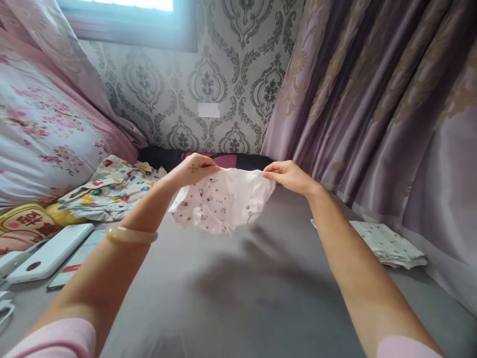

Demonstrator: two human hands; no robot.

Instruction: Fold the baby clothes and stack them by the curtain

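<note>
In the head view, the left hand [194, 169] and right hand [291, 176] each pinch one end of a white printed cloth's [223, 200] upper edge; its long axis runs hand to hand, neither nearer. It hangs above the grey bed [238, 308], toward the far edge.

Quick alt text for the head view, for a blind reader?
The left hand and right hand hold up a white patterned cloth by its top edge above a gray surface. Folded cloth lies right, colorful printed cloth left.
</note>
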